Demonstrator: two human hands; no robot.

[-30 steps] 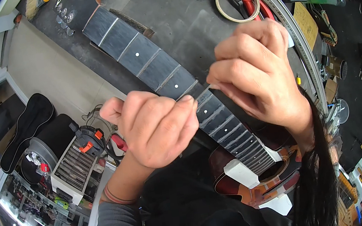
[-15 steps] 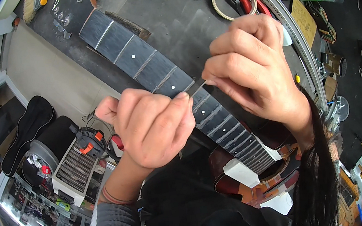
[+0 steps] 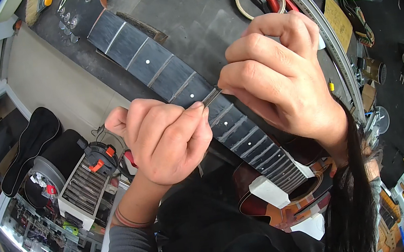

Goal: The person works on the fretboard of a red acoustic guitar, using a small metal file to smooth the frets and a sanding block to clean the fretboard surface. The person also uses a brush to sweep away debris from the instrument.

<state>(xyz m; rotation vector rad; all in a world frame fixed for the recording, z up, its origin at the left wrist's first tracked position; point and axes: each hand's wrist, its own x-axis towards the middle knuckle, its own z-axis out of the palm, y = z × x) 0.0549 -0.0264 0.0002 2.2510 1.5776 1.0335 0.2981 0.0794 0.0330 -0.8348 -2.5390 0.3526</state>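
A guitar neck with a dark fretboard (image 3: 164,75) runs diagonally from the upper left to the guitar body (image 3: 252,201) at lower right. White dots and pale crosswise lines mark the board. Just over its middle, a short, thin piece of fret wire (image 3: 212,96) spans the gap between my hands. One end is pinched by the thumb and finger of my left hand (image 3: 167,141), which is closed. My right hand (image 3: 279,78) pinches the other end, its remaining fingers curled. Whether the wire touches the board, I cannot tell.
White paper pieces (image 3: 269,192) lie beside the fretboard's lower end. Beyond my right hand are a tape roll (image 3: 238,1), red-handled pliers (image 3: 272,2) and a curved-looking metal ruler (image 3: 323,23). Clear knobs or small cups sit by the headstock. A black instrument case (image 3: 37,141) stands at left.
Both hands have shifted slightly to the left, the right one a little more and upward. More of the fret wire shows between the fingertips, and both pinches stay closed.
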